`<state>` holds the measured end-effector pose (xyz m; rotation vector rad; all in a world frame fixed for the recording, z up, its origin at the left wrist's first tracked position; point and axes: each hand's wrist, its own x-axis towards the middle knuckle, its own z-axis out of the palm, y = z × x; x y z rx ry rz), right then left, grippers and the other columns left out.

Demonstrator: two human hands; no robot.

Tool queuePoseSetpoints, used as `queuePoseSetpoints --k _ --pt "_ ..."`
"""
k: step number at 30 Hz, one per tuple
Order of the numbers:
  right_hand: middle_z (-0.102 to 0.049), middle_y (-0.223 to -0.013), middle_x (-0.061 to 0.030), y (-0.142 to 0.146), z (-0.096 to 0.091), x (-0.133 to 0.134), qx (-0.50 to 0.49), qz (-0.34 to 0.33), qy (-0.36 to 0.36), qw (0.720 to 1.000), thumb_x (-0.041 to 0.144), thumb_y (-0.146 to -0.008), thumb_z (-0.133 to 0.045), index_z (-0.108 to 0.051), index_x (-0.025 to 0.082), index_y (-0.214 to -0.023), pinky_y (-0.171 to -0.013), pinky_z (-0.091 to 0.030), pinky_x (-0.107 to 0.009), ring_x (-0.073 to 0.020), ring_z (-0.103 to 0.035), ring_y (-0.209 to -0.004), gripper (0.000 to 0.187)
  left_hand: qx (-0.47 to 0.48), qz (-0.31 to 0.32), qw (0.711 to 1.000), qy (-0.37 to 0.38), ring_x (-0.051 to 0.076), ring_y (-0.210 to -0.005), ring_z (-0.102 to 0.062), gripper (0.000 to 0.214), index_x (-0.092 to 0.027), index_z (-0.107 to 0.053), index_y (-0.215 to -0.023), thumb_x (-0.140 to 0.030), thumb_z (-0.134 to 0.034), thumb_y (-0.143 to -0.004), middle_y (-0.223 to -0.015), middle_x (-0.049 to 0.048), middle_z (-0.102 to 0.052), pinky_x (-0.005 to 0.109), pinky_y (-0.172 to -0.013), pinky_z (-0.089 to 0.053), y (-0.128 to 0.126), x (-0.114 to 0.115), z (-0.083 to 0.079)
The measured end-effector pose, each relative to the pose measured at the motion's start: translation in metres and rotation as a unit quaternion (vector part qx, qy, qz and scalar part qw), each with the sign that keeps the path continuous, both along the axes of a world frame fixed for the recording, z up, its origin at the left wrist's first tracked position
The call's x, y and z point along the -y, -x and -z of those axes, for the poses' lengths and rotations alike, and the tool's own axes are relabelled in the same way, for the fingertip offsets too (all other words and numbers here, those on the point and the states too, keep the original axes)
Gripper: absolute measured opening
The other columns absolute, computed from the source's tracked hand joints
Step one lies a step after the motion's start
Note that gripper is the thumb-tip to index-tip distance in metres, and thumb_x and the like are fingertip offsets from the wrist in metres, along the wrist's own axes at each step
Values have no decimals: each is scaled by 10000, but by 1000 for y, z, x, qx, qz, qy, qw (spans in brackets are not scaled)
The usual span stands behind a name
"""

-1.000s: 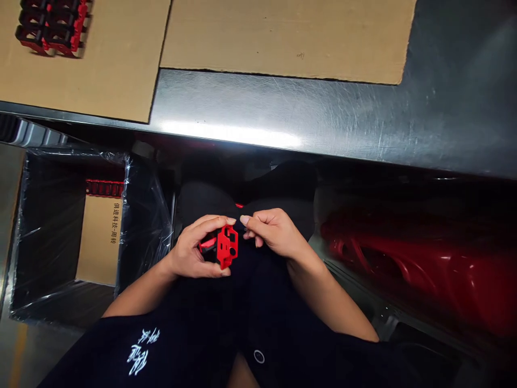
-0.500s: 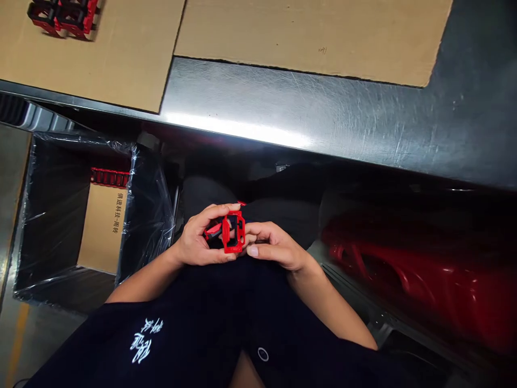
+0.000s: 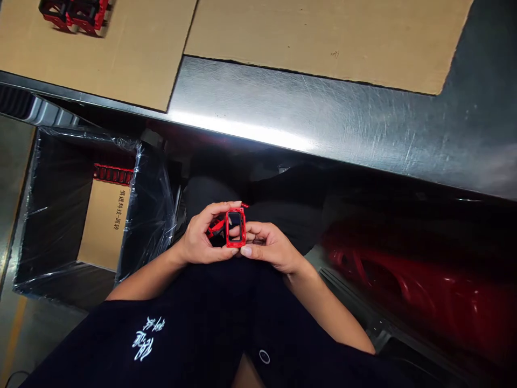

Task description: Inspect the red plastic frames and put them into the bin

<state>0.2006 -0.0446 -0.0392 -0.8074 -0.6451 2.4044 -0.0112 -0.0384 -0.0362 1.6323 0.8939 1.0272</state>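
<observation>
Over my lap, both hands meet on a small red plastic frame part [image 3: 236, 227] with a black centre. My left hand [image 3: 202, 237] grips it from the left, thumb under and forefinger curled over its top. My right hand [image 3: 269, 247] pinches its right side, thumb at the lower edge. Another red piece shows behind the frame inside the left hand's curl.
A steel table [image 3: 323, 118] runs across ahead, with cardboard sheets [image 3: 315, 32] on it and several red-and-black parts [image 3: 76, 12] at the far left. A plastic-lined bin [image 3: 60, 215] holding a cardboard box stands at my left. A red crate [image 3: 424, 280] sits at the right.
My right hand closed in from beside the part and took hold of its right side. The red frame turned so its open face points up at me.
</observation>
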Motion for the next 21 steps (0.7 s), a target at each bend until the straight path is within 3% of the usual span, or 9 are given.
queuePoseSetpoints --k 6,10,21 --pt "-753 -808 -33 2 2 -3 -51 -16 -8 999 361 -814 -843 -769 136 -926 -712 -577 -227 -122 -704 -715 262 -92 -24 992 -85 249 -1063 -709 875 -215 -446 -1499 -355 -859 -740 -1338 172 -670 384 -878 -606 -1 -3 -8" --pt "-763 -833 -47 2 4 -1 -61 -14 -19 998 350 -844 -817 -769 135 -955 -718 -598 -224 -132 -723 -750 247 -97 -25 989 -112 256 -1094 -695 882 -177 -451 -1495 -334 -865 -732 -1324 191 -670 401 -907 -600 -3 -5 -11" --pt "-774 -907 -69 6 6 1 -40 -1 6 999 401 -802 -844 -753 140 -1066 -724 -627 -261 -158 -731 -796 382 -106 -47 990 -83 280 -1119 -707 943 -222 -391 -1534 -349 -863 -727 -1326 166 -673 410 -936 -600 -1 -1 -7"
